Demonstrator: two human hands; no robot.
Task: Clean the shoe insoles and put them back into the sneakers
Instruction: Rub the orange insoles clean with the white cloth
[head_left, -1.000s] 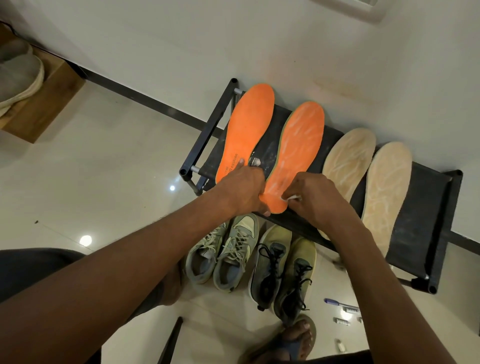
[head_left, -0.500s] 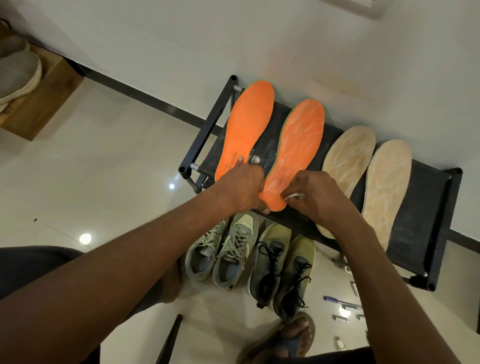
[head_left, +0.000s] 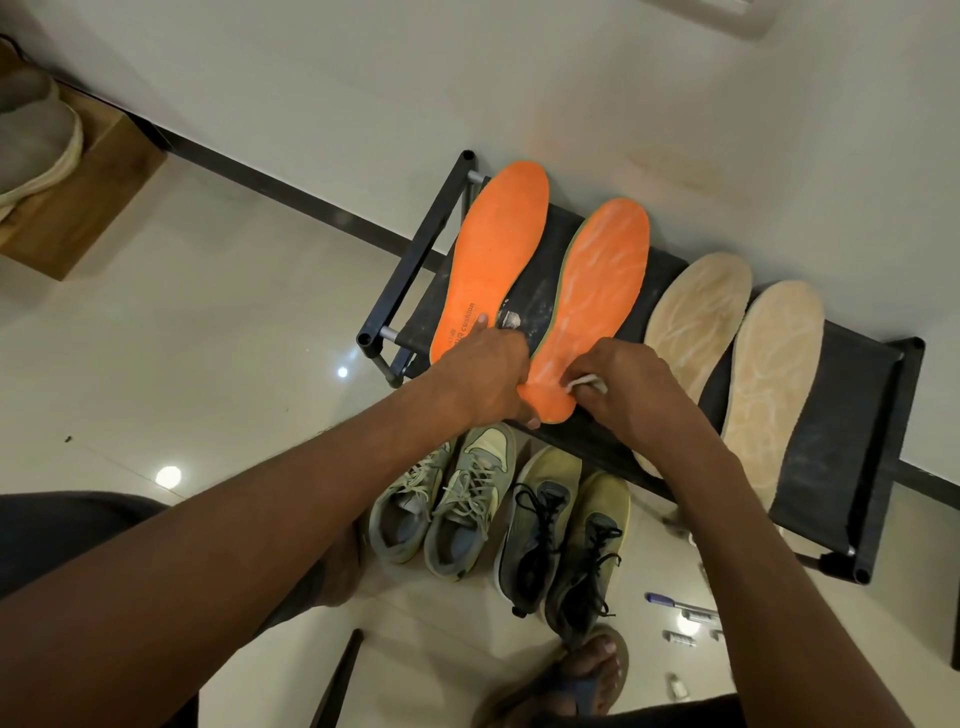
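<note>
Rack: black shoe rack (head_left: 857, 410) with a fabric top, set against the wall; it carries four insoles side by side.
Plain orange insole: orange insole (head_left: 493, 260) at the rack's left end, printed text near its heel.
Streaked orange insole: second orange insole (head_left: 597, 291) just right of the first, whitish streaks over its surface, heel hanging over the rack's near edge.
Beige insoles: two beige insoles (head_left: 696, 317) (head_left: 774, 374) further right, both streaked pale; the near end of the left one is hidden by the right forearm.
Left hand: left hand (head_left: 488, 374) grips the heel of the streaked orange insole, fingers curled round its left edge, one fingertip touching the plain orange insole.
Right hand: right hand (head_left: 628, 389) pinches a small white cloth (head_left: 584, 383) in its fingers and presses it on the same heel.
Grey-green sneakers: pair of grey-green sneakers (head_left: 447, 499) on the floor below the rack, pale laces.
Olive sneakers: pair of olive sneakers (head_left: 566, 530) just right of them, black laces.
Floor items: a pen with a blue cap (head_left: 675, 604) to the right of the sneakers; a foot in a sandal (head_left: 582, 675) near the bottom edge.
</note>
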